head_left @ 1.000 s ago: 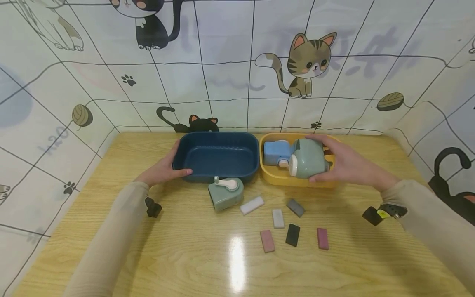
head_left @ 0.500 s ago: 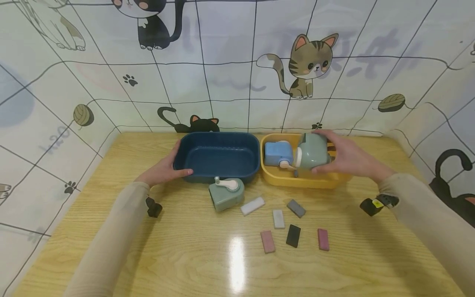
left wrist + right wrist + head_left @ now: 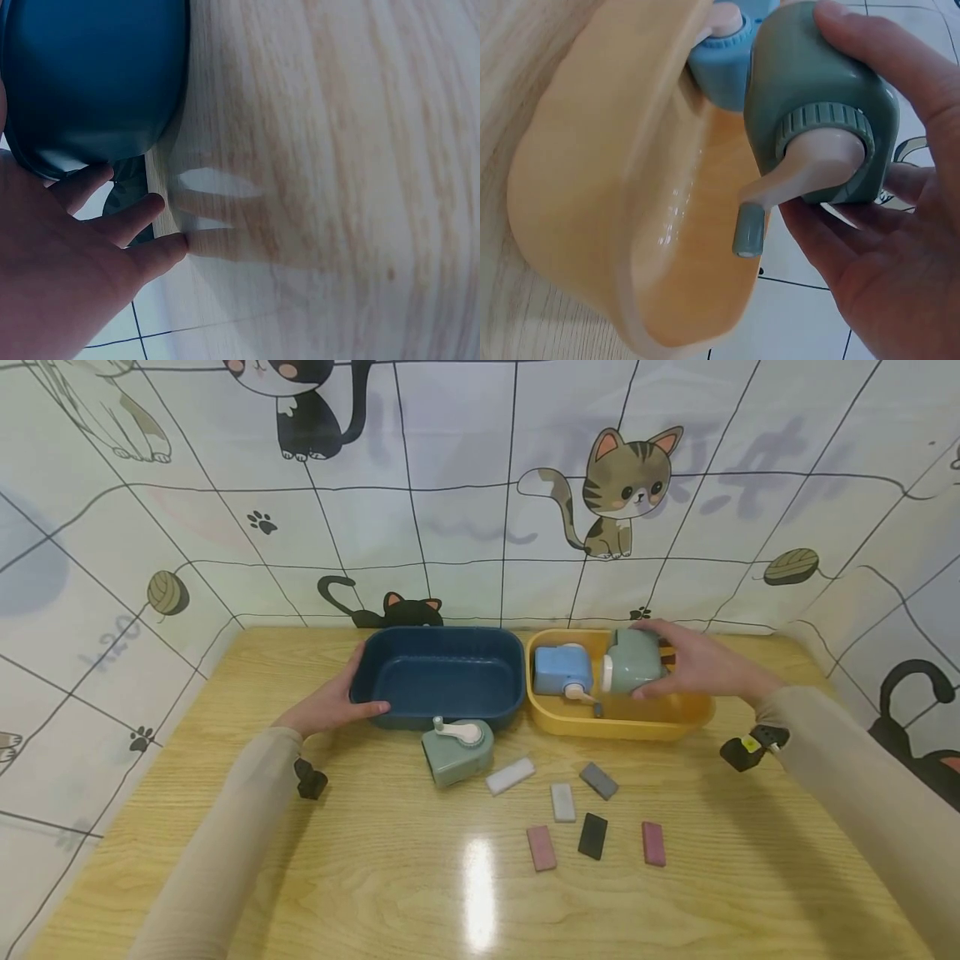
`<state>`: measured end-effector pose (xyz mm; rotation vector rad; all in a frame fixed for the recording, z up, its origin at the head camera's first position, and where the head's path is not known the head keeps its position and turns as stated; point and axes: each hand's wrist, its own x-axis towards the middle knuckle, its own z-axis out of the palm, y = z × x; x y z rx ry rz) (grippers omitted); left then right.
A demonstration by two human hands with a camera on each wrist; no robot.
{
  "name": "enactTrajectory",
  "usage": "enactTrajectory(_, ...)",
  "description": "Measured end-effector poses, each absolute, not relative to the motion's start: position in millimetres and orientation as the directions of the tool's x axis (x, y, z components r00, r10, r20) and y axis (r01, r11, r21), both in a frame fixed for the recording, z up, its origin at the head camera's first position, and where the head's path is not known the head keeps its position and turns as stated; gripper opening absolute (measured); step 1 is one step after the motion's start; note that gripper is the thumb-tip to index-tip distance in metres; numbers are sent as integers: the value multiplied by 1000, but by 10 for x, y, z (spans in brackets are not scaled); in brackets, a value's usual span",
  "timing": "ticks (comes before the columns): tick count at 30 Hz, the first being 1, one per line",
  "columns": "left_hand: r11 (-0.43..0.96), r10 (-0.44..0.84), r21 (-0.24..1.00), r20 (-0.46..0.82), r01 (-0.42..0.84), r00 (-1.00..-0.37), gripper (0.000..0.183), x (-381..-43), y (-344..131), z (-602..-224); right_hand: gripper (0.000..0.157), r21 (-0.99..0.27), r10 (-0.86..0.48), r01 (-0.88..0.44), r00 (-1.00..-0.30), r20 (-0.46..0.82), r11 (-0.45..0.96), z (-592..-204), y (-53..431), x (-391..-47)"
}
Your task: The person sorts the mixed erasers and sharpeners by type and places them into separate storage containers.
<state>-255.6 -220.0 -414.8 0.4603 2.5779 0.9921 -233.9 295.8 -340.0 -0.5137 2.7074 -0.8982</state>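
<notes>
My right hand point(image 3: 693, 662) grips a green crank pencil sharpener point(image 3: 810, 64), thumb on one side and fingers on the other. Its pale crank point(image 3: 810, 169) points back toward the palm. The sharpener is at the yellow bin point(image 3: 600, 724), over its right part. Inside that bin, to the left, lies a blue crank sharpener point(image 3: 558, 668). My left hand point(image 3: 330, 700) rests at the left end of the dark blue bin point(image 3: 442, 717), thumb over the near rim. In the left wrist view its other fingers point(image 3: 139, 217) stretch out beside the bin wall.
A second green sharpener point(image 3: 457, 756) stands against the blue bin's front. Several small eraser-like blocks lie nearer me, among them a white one point(image 3: 511, 775), a black one point(image 3: 592, 836) and a magenta one point(image 3: 653, 843). A cat-print backdrop point(image 3: 465, 527) rises behind the bins.
My right hand has moved the green sharpener back, slightly right and seemingly lower, uncovering more of the blue sharpener and its crank. The left hand and blue bin stay put.
</notes>
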Motion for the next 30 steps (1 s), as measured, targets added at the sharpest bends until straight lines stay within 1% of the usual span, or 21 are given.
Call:
enactTrajectory(9,705,421,685,-193,185,-886,112,-2559,-2202,-4147,95,-610,-426,-232,-884,-192,758,-3429,3007,-2480)
enactTrajectory(16,705,418,685,-192,184,-888,112,-2564,-2204,-4158,93,-568,-435,-230,-863,-256,790,-3489,3014,-2597)
enactTrajectory(25,706,419,683,-190,187,-888,112,-2559,-2213,-4164,94,-638,-405,-111,-851,-336,762,-3564,3051,-2667)
enactTrajectory(30,695,422,694,-183,186,-888,111,-2563,-2214,-4161,94,-651,-404,-101,-851,-335,753,-3596,3051,-2698)
